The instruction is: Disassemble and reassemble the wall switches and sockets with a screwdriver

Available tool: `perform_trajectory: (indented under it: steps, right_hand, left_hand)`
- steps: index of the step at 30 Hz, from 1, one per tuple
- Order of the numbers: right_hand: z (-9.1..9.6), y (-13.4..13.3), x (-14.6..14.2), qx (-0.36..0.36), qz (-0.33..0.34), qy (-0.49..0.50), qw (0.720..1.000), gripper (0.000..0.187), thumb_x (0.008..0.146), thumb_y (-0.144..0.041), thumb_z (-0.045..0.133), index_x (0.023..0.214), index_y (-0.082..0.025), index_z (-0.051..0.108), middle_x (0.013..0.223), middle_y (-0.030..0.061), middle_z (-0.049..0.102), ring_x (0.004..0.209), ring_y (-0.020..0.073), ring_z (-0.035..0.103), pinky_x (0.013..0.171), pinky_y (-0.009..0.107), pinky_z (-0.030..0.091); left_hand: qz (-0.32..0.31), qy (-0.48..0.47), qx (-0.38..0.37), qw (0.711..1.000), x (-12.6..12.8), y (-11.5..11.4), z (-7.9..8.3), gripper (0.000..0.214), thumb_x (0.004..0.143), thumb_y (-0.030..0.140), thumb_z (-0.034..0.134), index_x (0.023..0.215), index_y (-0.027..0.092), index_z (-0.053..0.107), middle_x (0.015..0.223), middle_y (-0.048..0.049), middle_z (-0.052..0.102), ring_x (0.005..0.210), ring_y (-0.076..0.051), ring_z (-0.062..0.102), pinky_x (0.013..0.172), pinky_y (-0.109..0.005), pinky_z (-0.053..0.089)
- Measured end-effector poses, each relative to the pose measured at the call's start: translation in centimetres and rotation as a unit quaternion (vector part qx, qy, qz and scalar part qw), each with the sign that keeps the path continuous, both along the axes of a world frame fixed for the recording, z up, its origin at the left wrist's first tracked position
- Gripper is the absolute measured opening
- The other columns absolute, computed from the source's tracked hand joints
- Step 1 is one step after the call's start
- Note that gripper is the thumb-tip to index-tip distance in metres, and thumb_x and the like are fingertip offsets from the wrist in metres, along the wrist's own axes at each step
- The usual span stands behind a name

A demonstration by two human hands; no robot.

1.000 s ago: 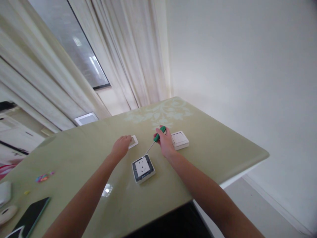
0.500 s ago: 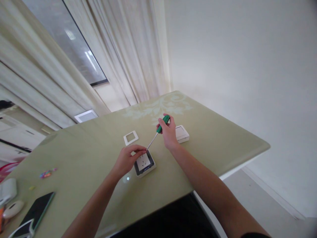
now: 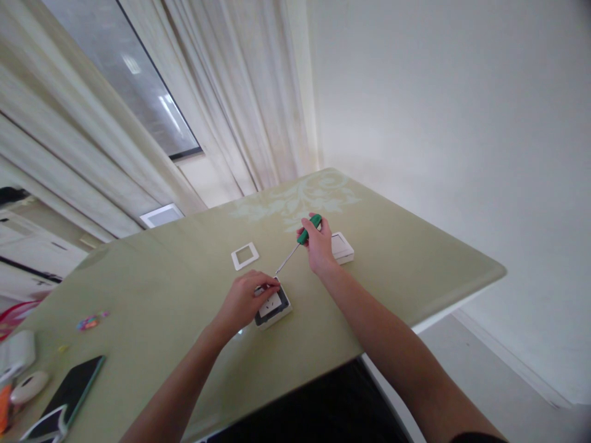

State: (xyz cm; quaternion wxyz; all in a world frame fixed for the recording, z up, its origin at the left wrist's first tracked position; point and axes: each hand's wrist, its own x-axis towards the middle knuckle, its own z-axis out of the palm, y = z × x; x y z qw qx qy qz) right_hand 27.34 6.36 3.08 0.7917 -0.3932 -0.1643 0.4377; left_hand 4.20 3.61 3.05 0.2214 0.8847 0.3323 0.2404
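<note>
A wall socket (image 3: 274, 306) with a white face and dark surround lies on the green table (image 3: 397, 271). My left hand (image 3: 244, 298) rests on its left side, fingers curled over its edge. My right hand (image 3: 318, 246) grips a green-handled screwdriver (image 3: 308, 229), whose thin metal shaft slants down to the socket's far edge. A white square frame (image 3: 244, 255) lies flat behind the socket. A white switch plate (image 3: 342, 247) sits just right of my right hand.
At the table's left end lie a dark phone (image 3: 69, 394), a white mouse (image 3: 28, 386), a white object (image 3: 18, 354) and small colourful bits (image 3: 90, 321). The table edge drops off in front and to the right. Curtains (image 3: 221, 98) and a white wall stand behind.
My left hand left the white frame and came back onto the socket's left side. My right hand with the screwdriver lifted slightly and shifted right; the tip stays at the socket.
</note>
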Motion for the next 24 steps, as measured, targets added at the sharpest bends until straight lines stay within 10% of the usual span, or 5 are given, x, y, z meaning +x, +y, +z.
perform_trajectory:
  steps: [24]
  right_hand:
    - [0.0, -0.1, -0.3, 0.002, 0.006, 0.003, 1.0, 0.055, 0.076, -0.041, 0.09, 0.12, -0.025, 0.06, 0.064, -0.0096, 0.067, 0.063, 0.0149, 0.068, 0.059, 0.024, 0.05]
  left_hand:
    - [0.01, 0.122, 0.032, 0.992, 1.3, -0.9, 1.9, 0.014, 0.098, 0.019, 0.075, 0.097, 0.025, 0.087, 0.094, -0.0042, 0.086, 0.089, -0.024, 0.078, 0.085, -0.034, 0.057]
